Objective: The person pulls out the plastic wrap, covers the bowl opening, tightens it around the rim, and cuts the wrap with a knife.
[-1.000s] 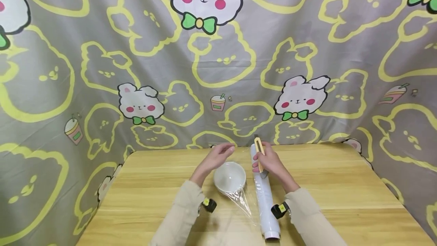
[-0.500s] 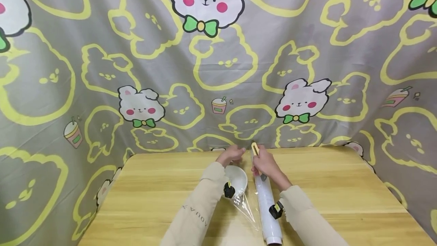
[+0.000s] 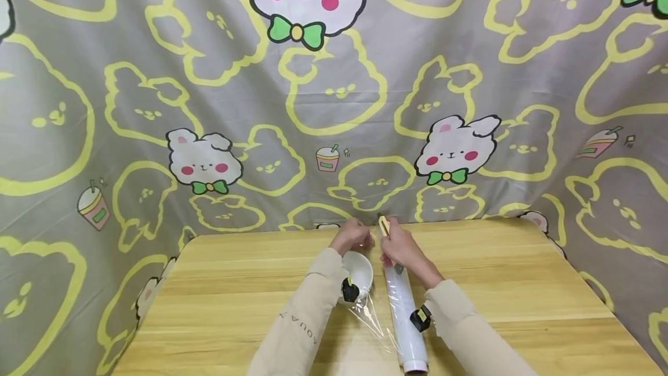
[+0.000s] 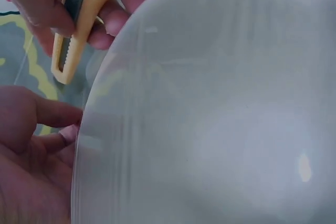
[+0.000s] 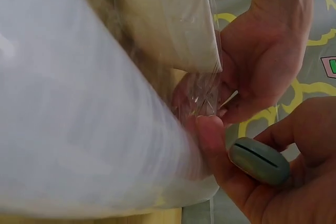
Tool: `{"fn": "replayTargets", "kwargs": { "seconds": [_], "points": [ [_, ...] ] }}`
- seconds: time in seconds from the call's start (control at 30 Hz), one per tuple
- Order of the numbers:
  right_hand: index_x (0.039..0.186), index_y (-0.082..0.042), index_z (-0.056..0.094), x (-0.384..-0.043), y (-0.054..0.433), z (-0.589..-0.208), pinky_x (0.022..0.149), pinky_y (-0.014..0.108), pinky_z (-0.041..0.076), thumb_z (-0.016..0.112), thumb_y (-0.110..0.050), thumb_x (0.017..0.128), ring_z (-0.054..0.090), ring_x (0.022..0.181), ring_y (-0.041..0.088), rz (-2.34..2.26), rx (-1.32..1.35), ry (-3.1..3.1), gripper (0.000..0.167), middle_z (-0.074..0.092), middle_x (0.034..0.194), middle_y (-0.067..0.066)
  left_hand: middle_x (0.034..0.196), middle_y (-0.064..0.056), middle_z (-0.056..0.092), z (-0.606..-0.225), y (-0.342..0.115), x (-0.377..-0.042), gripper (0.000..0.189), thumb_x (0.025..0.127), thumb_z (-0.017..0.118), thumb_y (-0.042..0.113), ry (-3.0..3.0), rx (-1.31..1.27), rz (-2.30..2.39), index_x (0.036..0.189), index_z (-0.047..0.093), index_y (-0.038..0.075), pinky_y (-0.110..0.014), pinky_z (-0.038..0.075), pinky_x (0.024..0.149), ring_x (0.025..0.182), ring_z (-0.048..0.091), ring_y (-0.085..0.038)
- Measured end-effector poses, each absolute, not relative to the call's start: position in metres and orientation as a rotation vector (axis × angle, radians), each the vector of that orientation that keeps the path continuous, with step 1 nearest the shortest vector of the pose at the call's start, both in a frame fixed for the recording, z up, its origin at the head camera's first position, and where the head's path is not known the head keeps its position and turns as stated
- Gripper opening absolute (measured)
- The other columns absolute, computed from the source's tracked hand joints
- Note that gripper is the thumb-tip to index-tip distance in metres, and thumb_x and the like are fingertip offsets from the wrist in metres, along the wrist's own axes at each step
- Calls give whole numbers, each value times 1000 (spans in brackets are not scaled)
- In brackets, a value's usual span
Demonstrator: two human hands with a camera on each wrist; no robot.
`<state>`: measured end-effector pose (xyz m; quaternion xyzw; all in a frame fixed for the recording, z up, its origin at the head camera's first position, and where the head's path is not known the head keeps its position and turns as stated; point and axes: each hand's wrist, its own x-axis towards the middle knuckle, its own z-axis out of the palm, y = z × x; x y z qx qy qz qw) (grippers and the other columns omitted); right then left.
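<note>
A white bowl (image 3: 361, 268) stands on the table with clear cling film stretched across its mouth, seen close up in the left wrist view. Beyond its far rim my left hand (image 3: 355, 234) pinches the film (image 5: 202, 90) between thumb and fingers. My right hand (image 3: 404, 248) grips a yellow utility knife (image 4: 86, 22), its tip end pointing away from me. In the right wrist view the knife's grey butt end (image 5: 260, 161) sticks out of the fist. Under this hand lies the cling film roll (image 3: 408, 324), lengthwise to the right of the bowl, film running between them.
The wooden table (image 3: 250, 289) ends at a grey patterned curtain (image 3: 313, 91) hanging close behind both hands. Loose, creased film (image 3: 370, 324) trails from the bowl toward the near end of the roll.
My left hand has moved right, across the bowl's far side, and its fingers have closed on the film. My right hand has shifted slightly, still holding the knife over the roll.
</note>
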<state>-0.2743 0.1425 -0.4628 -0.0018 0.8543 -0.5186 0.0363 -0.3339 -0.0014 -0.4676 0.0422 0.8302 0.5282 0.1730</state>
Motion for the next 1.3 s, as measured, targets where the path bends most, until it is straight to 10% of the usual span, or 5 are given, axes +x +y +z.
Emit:
{"fn": "replayTargets", "kwargs": {
  "seconds": [0.37, 1.3],
  "points": [
    [156, 6, 27, -277, 142, -456, 46, 33, 59, 46, -3, 99, 66, 53, 22, -1489, 2, 2682, 60, 65, 84, 20, 83, -22, 73, -467, 0, -346, 26, 97, 45, -3, 1947, -31, 1744, 79, 62, -9, -35, 65, 75, 71, 74, -24],
    [150, 10, 37, -284, 135, -456, 40, 30, 55, 47, -2, 97, 67, 49, 20, -1267, 32, 2807, 55, 67, 103, 32, 82, -18, 75, -475, -2, -348, 31, 104, 44, 4, 1978, -3, 1727, 83, 64, -7, -23, 61, 59, 56, 66, -12]
  ]
}}
